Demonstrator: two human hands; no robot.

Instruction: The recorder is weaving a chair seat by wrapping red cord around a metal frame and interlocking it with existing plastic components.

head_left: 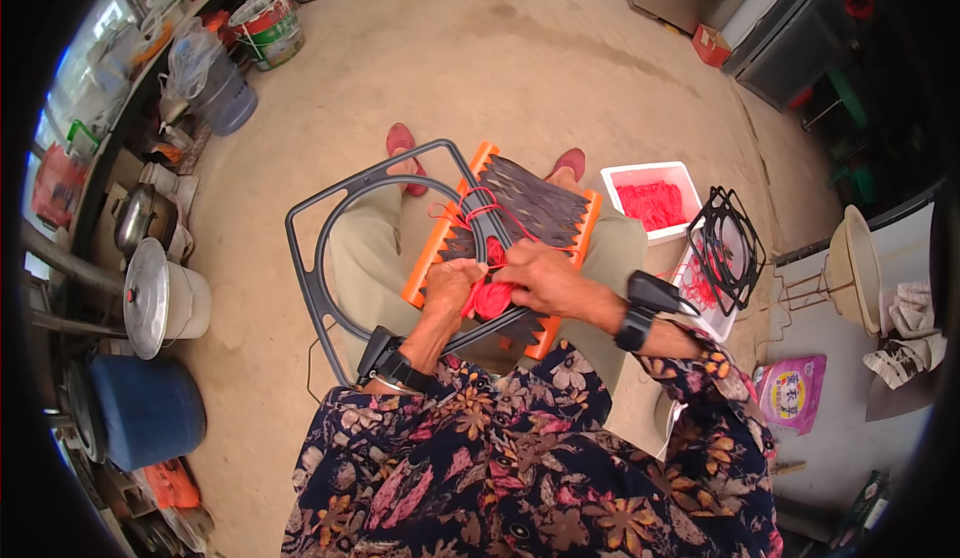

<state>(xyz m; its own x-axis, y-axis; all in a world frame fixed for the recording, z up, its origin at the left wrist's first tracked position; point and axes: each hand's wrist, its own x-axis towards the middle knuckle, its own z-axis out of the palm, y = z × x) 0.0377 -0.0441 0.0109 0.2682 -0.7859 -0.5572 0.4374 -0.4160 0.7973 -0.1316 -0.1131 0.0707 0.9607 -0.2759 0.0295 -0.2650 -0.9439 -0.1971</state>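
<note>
My left hand (pixel 452 288) and my right hand (pixel 548 280) meet over my lap, fingers closed on red string. A bundle of the red string (pixel 492 301) hangs between them, against the bars of a black frame (pixel 300 220). That frame has rounded corners and a large round opening, and it leans across my left thigh. More red string is wound around its bars just beyond my hands. Beneath lies a rack with orange sides (pixel 590 220) and dark, jagged-edged strips (pixel 525 193). My fingertips partly hide the place where string and frame meet.
To my right stand a white box (pixel 648 172) of red strands and a white tray (pixel 722 326) with several black frames (pixel 728 243) stacked on it. A lidded pot (pixel 150 298) and a blue barrel (pixel 150 413) stand at left. My red shoes (pixel 401 140) rest on the floor.
</note>
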